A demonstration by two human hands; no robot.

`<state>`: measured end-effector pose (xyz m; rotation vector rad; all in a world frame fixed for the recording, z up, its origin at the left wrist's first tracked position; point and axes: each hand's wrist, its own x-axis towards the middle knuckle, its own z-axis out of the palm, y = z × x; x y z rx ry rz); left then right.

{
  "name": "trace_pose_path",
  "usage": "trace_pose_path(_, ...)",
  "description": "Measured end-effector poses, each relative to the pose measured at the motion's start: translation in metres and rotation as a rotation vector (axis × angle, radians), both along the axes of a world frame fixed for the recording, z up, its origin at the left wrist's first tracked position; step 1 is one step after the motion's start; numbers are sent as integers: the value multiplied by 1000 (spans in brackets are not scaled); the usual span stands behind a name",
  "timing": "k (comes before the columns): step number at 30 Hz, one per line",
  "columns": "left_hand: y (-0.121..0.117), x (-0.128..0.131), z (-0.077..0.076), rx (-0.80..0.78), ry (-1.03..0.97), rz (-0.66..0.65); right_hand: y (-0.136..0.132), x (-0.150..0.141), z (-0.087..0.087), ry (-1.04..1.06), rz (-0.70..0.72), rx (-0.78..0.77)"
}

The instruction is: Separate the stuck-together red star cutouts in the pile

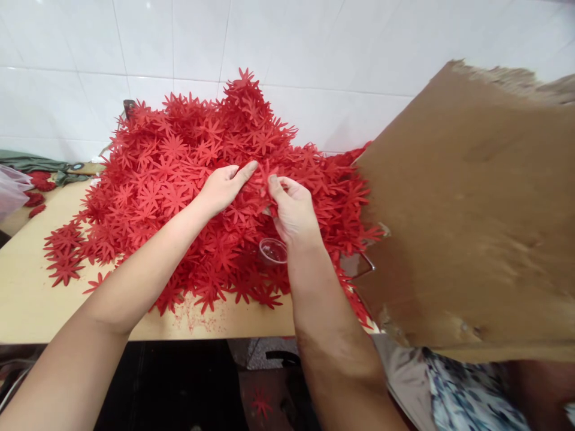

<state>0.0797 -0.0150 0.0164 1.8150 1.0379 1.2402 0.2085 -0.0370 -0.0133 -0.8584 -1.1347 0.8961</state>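
Observation:
A large heap of red, many-petalled flower cutouts [175,149] covers the middle of the table. Above the heap's front half, my left hand [227,187] is closed with its thumb pressed along a red flower cutout; its other fingers are mostly hidden. Facing it, my right hand [294,206] pinches at the red petals between the two hands with thumb and forefinger. Whether both hands hold one cutout or several layers, I cannot tell. Just below my right hand, a round, clear plastic cup [273,250] sits among the cutouts.
A big brown cardboard panel [467,221] with a torn top edge stands at the right. Small stacks of red cutouts [65,254] lie on the pale table [27,287] at left. White tiles [314,42] line the wall behind. Part of a person in patterned cloth [467,389] shows below the cardboard.

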Motion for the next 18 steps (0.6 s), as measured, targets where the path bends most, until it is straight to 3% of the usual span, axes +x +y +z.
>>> trace_pose_path(5,3,2,-3,-93,3,-41,0,-4,1,14,70,53)
trace_pose_path(9,0,2,0,-110,27,5,-3,-9,6,-63,10,110)
trace_pose_path(13,-7,-2,5,-112,11,-75,-2,-6,6,-37,-95,120)
trace_pose_path(18,-7,-5,4,-56,-23,-175,3,-1,0,99,-77,107)
